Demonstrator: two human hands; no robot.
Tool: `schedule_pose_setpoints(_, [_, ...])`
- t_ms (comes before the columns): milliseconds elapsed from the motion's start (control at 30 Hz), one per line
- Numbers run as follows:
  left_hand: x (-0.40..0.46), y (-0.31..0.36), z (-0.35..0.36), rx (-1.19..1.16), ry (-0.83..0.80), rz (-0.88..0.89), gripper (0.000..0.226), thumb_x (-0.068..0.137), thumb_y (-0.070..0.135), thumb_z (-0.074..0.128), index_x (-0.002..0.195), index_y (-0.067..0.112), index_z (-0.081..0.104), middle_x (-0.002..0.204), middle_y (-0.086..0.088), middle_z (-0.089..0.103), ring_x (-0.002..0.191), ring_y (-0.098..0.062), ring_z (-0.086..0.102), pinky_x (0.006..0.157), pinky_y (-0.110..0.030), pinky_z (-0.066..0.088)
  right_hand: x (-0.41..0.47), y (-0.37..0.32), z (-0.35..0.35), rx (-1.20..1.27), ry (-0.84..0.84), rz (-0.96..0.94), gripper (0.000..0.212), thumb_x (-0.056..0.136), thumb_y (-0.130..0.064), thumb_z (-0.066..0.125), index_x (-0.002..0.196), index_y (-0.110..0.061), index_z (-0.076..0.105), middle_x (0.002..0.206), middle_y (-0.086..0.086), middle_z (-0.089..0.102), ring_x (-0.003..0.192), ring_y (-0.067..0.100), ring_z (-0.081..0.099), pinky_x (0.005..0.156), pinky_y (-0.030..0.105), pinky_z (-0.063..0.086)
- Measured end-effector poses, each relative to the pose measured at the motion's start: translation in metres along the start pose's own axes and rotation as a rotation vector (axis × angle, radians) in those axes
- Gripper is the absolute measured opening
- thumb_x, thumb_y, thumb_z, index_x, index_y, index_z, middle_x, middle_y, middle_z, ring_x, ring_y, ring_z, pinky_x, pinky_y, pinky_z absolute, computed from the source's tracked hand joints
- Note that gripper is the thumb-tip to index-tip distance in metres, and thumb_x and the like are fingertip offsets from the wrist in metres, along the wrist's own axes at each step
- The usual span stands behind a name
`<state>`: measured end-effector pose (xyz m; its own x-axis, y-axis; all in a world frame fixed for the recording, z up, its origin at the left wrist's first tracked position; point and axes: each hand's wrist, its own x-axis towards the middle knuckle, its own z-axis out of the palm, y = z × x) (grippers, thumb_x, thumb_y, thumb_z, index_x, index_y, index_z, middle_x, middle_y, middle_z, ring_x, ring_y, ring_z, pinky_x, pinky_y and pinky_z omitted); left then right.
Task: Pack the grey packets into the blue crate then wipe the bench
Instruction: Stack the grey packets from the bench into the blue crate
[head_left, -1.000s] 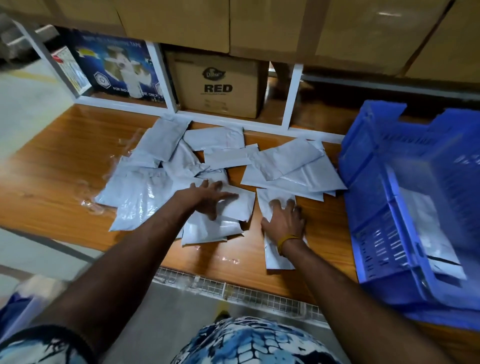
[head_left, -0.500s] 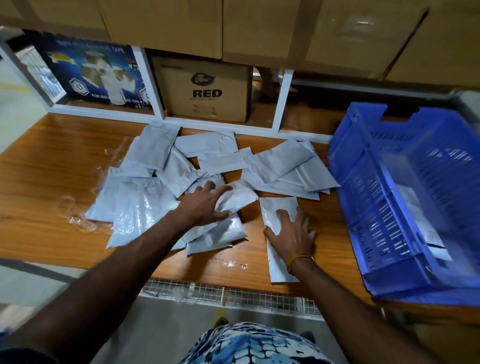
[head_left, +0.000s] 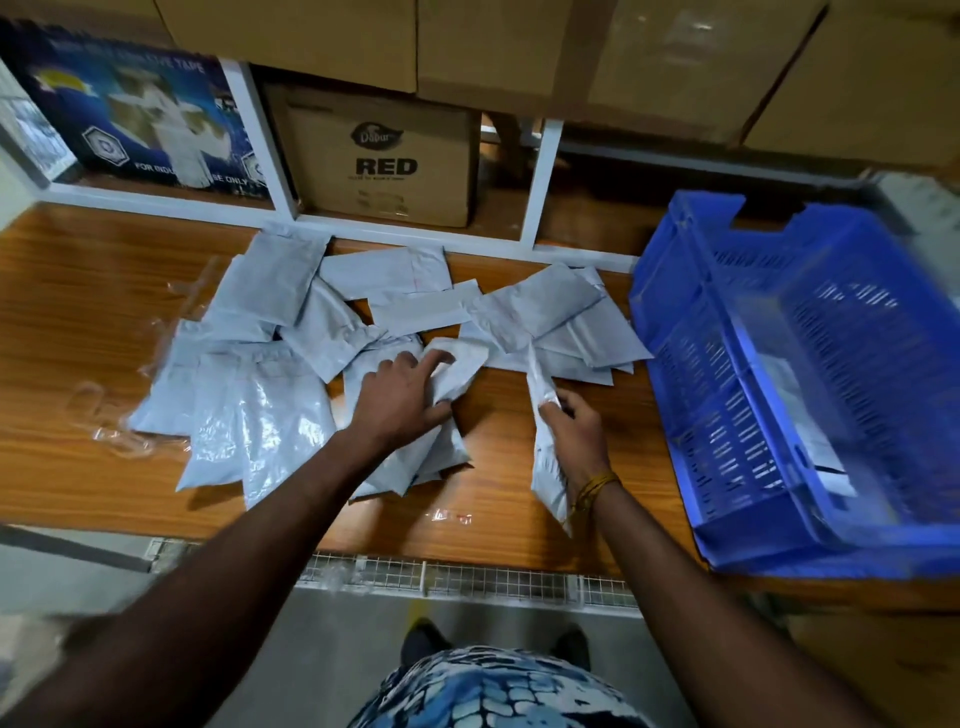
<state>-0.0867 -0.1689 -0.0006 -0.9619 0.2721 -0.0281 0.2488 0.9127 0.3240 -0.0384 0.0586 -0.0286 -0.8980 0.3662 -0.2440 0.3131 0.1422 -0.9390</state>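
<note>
Several grey packets (head_left: 270, 395) lie scattered and overlapping on the wooden bench (head_left: 78, 322). My left hand (head_left: 400, 400) is closed on a crumpled grey packet (head_left: 460, 369) at the middle of the pile, with more packets under the palm. My right hand (head_left: 576, 441) grips a long grey packet (head_left: 545, 467) by its edge and holds it tilted up off the bench. The blue crate (head_left: 670, 332) stands at the right, and a packet (head_left: 800, 426) lies on its floor.
White shelf posts (head_left: 540, 187) rise at the back of the bench, with a brown "RED" carton (head_left: 379, 156) and a blue printed box (head_left: 135, 114) behind them. Clear plastic scraps (head_left: 104, 426) lie at the left. A wire mesh strip (head_left: 467, 577) runs along the front edge.
My right hand has lifted the long packet off the bench, where it was pressed flat before. My left hand has closed tighter on the middle packet.
</note>
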Motion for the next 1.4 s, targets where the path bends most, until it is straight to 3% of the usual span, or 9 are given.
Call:
schedule_pose_setpoints(100, [0.002,0.025,-0.009,-0.297,0.129,-0.069,0.058,0.085,0.041,0.065,0.137,0.031,0.042,0.122,-0.017,0.053,0.104,-0.034,0.056,0.078,-0.034,0.045,0.0,-0.027,-0.015,0.076,0.048,-0.053,0.012,0.084,-0.02,0.065,0.096,-0.02,0.069,0.09,-0.002,0.068,0.086,0.015,0.062,0.076,0.033,0.05])
schedule_pose_setpoints(233, [0.007,0.079,-0.03,-0.47,0.281,-0.059,0.059,0.088,0.037,0.065,0.14,0.028,0.04,0.136,-0.013,0.044,0.115,-0.028,0.053,0.079,-0.031,0.045,0.002,-0.071,-0.047,-0.04,0.188,-0.273,0.024,0.086,-0.024,0.065,0.109,-0.022,0.066,0.113,0.004,0.064,0.101,0.011,0.062,0.09,0.028,0.052])
schedule_pose_setpoints(400, [0.015,0.167,-0.067,-0.622,0.446,0.002,0.055,0.092,0.033,0.06,0.141,0.027,0.035,0.141,-0.003,0.04,0.109,-0.008,0.046,0.078,-0.025,0.038,-0.014,-0.145,-0.118,-0.174,0.511,-0.688,0.029,0.084,-0.012,0.064,0.114,-0.013,0.067,0.118,0.011,0.056,0.106,0.009,0.054,0.091,0.003,0.036])
schedule_pose_setpoints(600, [0.038,0.28,-0.094,-0.697,0.607,0.139,0.045,0.09,0.036,0.059,0.132,0.027,0.043,0.132,0.0,0.048,0.112,-0.013,0.053,0.072,-0.025,0.04,-0.011,-0.191,-0.222,-0.266,0.746,-0.977,0.03,0.081,-0.007,0.062,0.11,-0.005,0.066,0.113,0.021,0.054,0.111,0.027,0.057,0.102,0.026,0.043])
schedule_pose_setpoints(767, [0.074,0.367,-0.077,-0.524,0.427,0.097,0.045,0.088,0.041,0.058,0.128,0.028,0.044,0.127,-0.004,0.045,0.111,-0.028,0.054,0.075,-0.034,0.043,0.026,-0.158,-0.274,-0.358,0.692,-0.797,0.031,0.082,-0.019,0.059,0.111,-0.012,0.066,0.117,0.017,0.051,0.111,0.027,0.055,0.09,0.001,0.03])
schedule_pose_setpoints(933, [0.109,0.424,-0.027,-0.369,0.272,0.033,0.047,0.086,0.043,0.058,0.127,0.024,0.045,0.128,-0.011,0.044,0.106,-0.041,0.058,0.072,-0.038,0.035,0.063,-0.111,-0.302,-0.563,0.64,-0.577,0.034,0.079,-0.025,0.059,0.112,-0.021,0.065,0.12,0.012,0.049,0.11,0.032,0.053,0.086,0.036,0.046])
schedule_pose_setpoints(1100, [0.133,0.439,0.037,-0.211,0.08,-0.097,0.061,0.09,0.047,0.058,0.14,0.016,0.039,0.135,-0.02,0.043,0.112,-0.048,0.055,0.088,-0.048,0.046,0.097,-0.073,-0.325,-0.765,0.449,-0.353,0.034,0.084,-0.025,0.062,0.117,-0.02,0.064,0.124,0.015,0.045,0.113,0.038,0.049,0.085,0.043,0.047])
schedule_pose_setpoints(1300, [0.136,0.445,0.082,-0.122,-0.07,-0.174,0.056,0.096,0.045,0.054,0.137,0.011,0.04,0.136,-0.023,0.044,0.12,-0.043,0.054,0.096,-0.046,0.045,0.13,-0.039,-0.331,-0.868,0.132,-0.084,0.049,0.088,-0.047,0.063,0.126,-0.017,0.059,0.137,0.025,0.037,0.119,0.046,0.048,0.097,0.049,0.045])
schedule_pose_setpoints(1400, [0.14,0.44,0.095,-0.093,-0.169,-0.228,0.056,0.095,0.037,0.055,0.139,0.008,0.037,0.14,-0.027,0.041,0.13,-0.044,0.044,0.103,-0.047,0.039,0.135,-0.026,-0.33,-0.958,0.05,-0.02,0.05,0.091,-0.043,0.061,0.131,-0.014,0.054,0.143,0.027,0.031,0.125,0.046,0.042,0.103,0.048,0.041])
